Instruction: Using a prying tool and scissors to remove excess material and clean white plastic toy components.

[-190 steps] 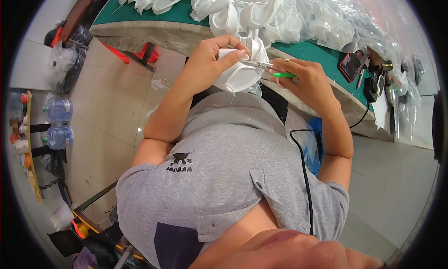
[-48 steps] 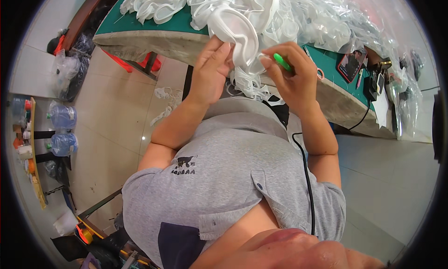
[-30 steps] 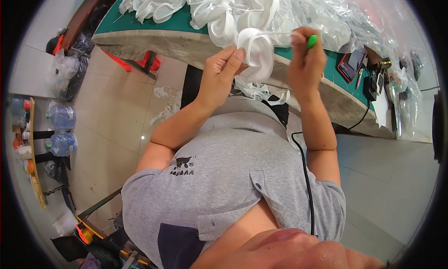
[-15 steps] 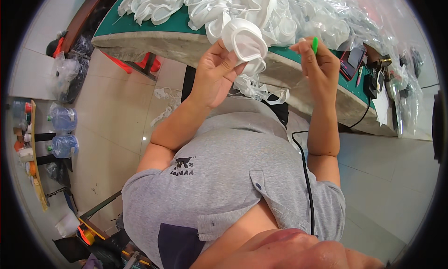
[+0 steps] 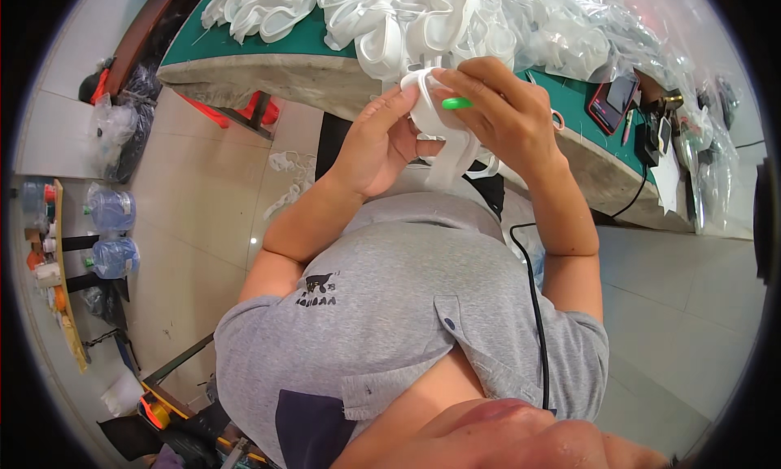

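Note:
In front of my waist, my left hand (image 5: 376, 143) pinches a white padded fabric piece (image 5: 433, 115) between thumb and fingers. The piece has a curved, raised rim, and a white strip hangs down from it. My right hand (image 5: 508, 111) is closed round a slim tool with a bright green end (image 5: 457, 104); the rest of the tool is hidden by the fingers. Its fingertips meet the upper edge of the white piece. Just beyond both hands, a heap of similar white pieces (image 5: 443, 21) lies on the green tabletop (image 5: 297, 61).
Clear plastic bags (image 5: 561, 42) cover the table's far right. A phone (image 5: 612, 103), a pen (image 5: 627, 129) and a black adapter (image 5: 645, 148) with a cable lie near the right edge. White scraps (image 5: 289, 188) are on the floor. Large blue water bottles (image 5: 112, 209) stand at left.
My right hand has moved left with the green-ended tool and now meets the white piece. My left hand has turned the piece, so it shows more edge-on.

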Demonstrator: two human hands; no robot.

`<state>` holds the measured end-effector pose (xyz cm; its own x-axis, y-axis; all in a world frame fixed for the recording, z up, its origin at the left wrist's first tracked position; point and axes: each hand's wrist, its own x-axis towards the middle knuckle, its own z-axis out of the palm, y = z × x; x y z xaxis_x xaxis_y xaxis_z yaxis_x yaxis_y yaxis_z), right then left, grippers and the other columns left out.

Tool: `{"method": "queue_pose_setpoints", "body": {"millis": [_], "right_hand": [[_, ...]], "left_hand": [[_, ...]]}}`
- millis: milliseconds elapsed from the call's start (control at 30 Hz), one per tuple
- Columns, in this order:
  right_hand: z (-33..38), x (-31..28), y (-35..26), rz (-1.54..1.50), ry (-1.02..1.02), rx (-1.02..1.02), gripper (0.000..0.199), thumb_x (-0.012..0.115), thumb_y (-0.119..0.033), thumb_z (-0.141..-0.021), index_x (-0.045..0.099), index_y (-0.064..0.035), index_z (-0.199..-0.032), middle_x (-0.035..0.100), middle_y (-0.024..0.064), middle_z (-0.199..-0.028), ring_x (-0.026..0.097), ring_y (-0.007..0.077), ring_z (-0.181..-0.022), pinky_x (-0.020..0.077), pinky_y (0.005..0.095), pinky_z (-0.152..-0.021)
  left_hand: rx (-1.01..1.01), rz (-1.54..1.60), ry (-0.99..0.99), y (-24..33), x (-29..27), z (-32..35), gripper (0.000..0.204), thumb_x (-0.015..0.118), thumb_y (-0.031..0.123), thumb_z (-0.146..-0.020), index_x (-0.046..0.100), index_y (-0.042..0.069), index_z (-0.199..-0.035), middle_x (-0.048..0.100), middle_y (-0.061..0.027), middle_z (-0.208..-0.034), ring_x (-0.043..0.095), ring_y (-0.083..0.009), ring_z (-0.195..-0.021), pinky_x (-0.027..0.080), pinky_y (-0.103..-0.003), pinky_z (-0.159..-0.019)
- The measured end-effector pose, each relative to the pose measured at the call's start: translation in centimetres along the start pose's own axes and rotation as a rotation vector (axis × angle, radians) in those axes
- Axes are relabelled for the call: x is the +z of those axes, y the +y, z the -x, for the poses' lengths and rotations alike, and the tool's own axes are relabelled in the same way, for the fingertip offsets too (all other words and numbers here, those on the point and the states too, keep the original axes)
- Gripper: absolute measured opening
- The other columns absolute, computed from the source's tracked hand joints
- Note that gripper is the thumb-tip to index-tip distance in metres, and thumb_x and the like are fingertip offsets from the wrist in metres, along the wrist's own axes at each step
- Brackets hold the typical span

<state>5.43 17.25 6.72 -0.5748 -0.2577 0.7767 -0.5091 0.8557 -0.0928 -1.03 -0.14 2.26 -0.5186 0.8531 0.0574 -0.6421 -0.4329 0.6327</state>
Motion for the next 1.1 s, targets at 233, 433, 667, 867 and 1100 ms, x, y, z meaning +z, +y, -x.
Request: {"method": "queue_pose_setpoints", "body": {"millis": [233,433,667,867,1100], "right_hand": [[-0.5,-0.6,0.2,0.132,-0.092,-0.198,0.044,0.075,-0.007,-0.059,0.067,-0.0037,-0.102,0.058,0.0033,-0.087,0.06,0.0154,-0.064,0.0484,0.0265,-0.052],[0.0,-1.5,0.8,0.081,0.045,-0.177,0.035,0.074,0.0,-0.06,0.069,-0.0013,-0.095,0.059,0.0057,-0.081,0.058,0.0161,-0.059,0.0477,0.0248,-0.051],[1.1,-3.9,0.8,0.079,0.064,0.006,0.029,0.066,0.008,-0.069,0.069,-0.0005,-0.097,0.061,0.0064,-0.077,0.058,0.0159,-0.06,0.0476,0.0232,-0.053],[1.5,-4.4,1.7,-0.084,-0.145,0.335,0.028,0.059,0.011,-0.071,0.067,-0.0033,-0.093,0.058,0.0049,-0.079,0.057,0.0147,-0.066,0.0462,0.0231,-0.059],[2.1,-4.7,3.4,-0.293,-0.16,0.428,0.013,0.06,0.002,-0.077,0.065,-0.001,-0.089,0.059,0.0007,-0.076,0.051,0.0041,-0.065,0.0371,0.0173,-0.054]], "left_hand": [[-0.057,-0.006,-0.06,0.3,0.3,0.0,0.035,0.045,0.029,-0.097,0.049,0.006,-0.124,0.059,-0.0066,-0.115,0.059,-0.0175,-0.106,0.052,-0.039,-0.088],[0.001,0.027,0.031,0.5,0.6,-0.3,0.04,0.045,0.029,-0.096,0.047,0.002,-0.125,0.058,-0.0092,-0.119,0.058,-0.02,-0.108,0.05,-0.039,-0.092],[0.07,0.075,0.076,0.7,-0.4,-0.7,0.043,0.047,0.03,-0.096,0.046,0.001,-0.127,0.057,-0.0101,-0.121,0.057,-0.0207,-0.111,0.049,-0.037,-0.094],[0.131,0.103,0.034,0.0,-1.4,-0.9,0.039,0.045,0.026,-0.097,0.043,0.006,-0.13,0.055,-0.01,-0.124,0.056,-0.0224,-0.114,0.049,-0.039,-0.094],[0.137,0.277,-0.1,0.4,-3.4,-1.6,0.036,0.038,0.024,-0.1,0.043,0.007,-0.131,0.053,-0.0113,-0.127,0.055,-0.025,-0.115,0.048,-0.04,-0.097]]}}
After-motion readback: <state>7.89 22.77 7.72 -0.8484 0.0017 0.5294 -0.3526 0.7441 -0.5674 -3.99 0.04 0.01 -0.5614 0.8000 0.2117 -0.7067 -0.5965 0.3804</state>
